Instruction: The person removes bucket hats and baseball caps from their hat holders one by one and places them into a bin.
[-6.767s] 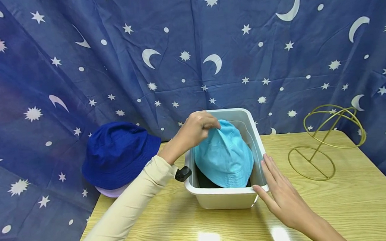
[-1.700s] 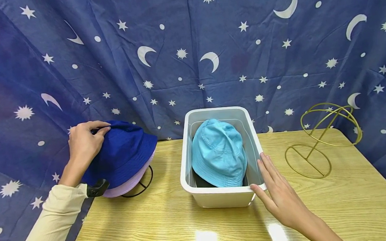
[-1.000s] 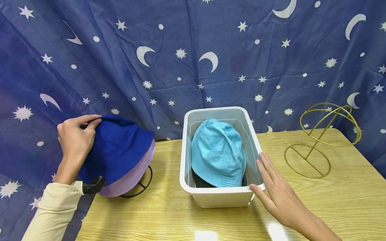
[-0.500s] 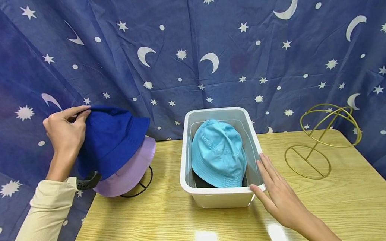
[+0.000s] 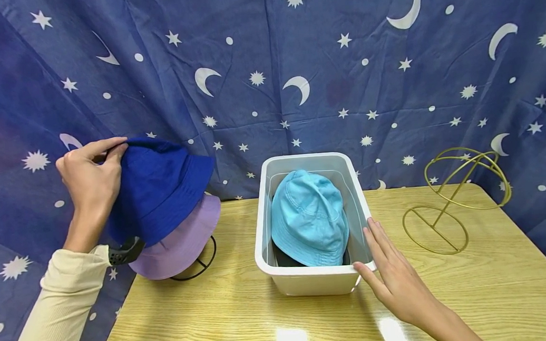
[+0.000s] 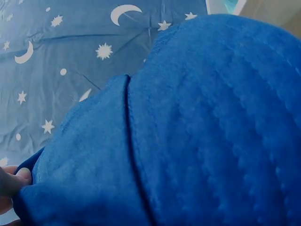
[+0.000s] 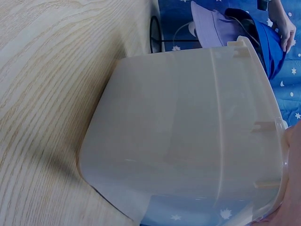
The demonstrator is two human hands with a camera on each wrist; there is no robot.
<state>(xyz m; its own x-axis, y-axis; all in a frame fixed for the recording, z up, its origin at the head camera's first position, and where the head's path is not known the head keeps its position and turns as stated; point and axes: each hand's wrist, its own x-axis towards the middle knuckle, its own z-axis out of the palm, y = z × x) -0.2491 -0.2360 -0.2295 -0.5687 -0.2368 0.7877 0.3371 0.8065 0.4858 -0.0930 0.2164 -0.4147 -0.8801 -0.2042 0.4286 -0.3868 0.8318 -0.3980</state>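
At the crown, my left hand (image 5: 93,175) pinches a dark blue bucket hat (image 5: 162,186), which hangs tilted above a lavender bucket hat (image 5: 188,245). In the left wrist view the blue hat's brim (image 6: 216,117) fills most of the picture. The lavender hat sits on a black wire stand (image 5: 206,267), mostly hidden by the hats. My right hand (image 5: 394,278), fingers straight, rests against the right front corner of a white plastic bin (image 5: 315,269). Inside the bin lies a light blue bucket hat (image 5: 309,218) over something dark.
A gold wire hat stand (image 5: 440,222) holds no hat at the table's right. All of this stands on a light wood table (image 5: 236,321). Behind hangs a blue curtain (image 5: 321,45) with moons and stars. My left wrist wears a black band (image 5: 125,250).
My left hand has gone from the light blue hat in the bin to the dark blue hat and raised it off the lavender one, uncovering more of that. My right hand stays at the bin.
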